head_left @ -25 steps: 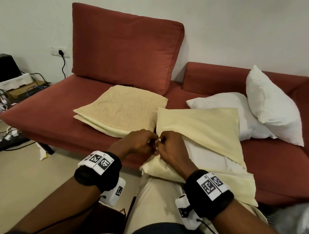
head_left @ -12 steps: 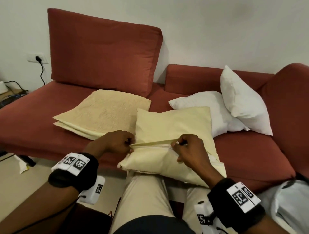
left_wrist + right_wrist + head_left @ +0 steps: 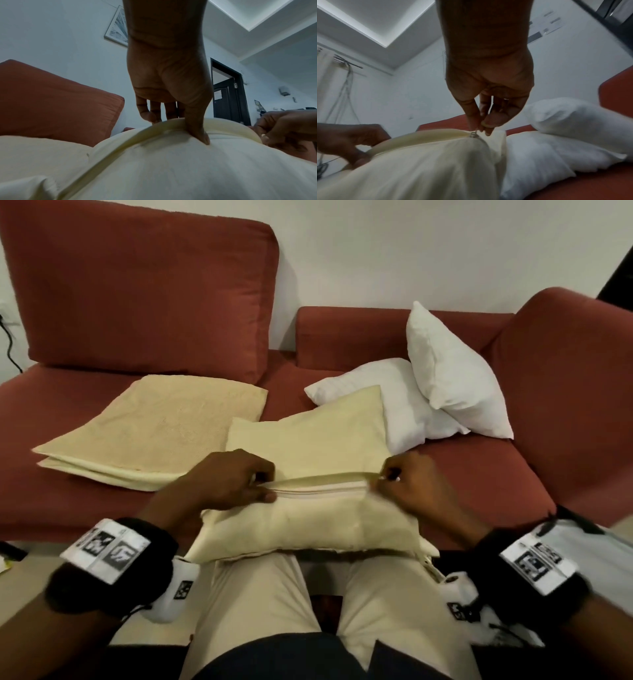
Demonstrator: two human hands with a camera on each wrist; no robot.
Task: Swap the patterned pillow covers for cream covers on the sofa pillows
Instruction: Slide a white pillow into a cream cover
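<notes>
A pillow in a cream cover (image 3: pixel 308 518) lies across my knees against the sofa's front edge, its zipper side up. My left hand (image 3: pixel 239 477) pinches the cover's left end by the zipper (image 3: pixel 318 487), thumb pressed on the fabric (image 3: pixel 199 135). My right hand (image 3: pixel 407 484) pinches the metal zipper pull (image 3: pixel 473 134) near the cover's right end. The zipper looks closed between the two hands. Two bare white pillows (image 3: pixel 455 385) lean at the sofa's right. A flat stack of cream covers (image 3: pixel 164 429) lies on the seat at left.
The red sofa (image 3: pixel 479 474) has a tall back cushion (image 3: pixel 144 292) at left and an armrest (image 3: pixel 575 378) at right. Something white (image 3: pixel 582 546) lies by my right wrist. A cable (image 3: pixel 10 344) hangs on the left wall.
My right hand has drawn the zipper pull from the left end across to the right end, closing the cover. My left hand stayed at the left end. The view turned right.
</notes>
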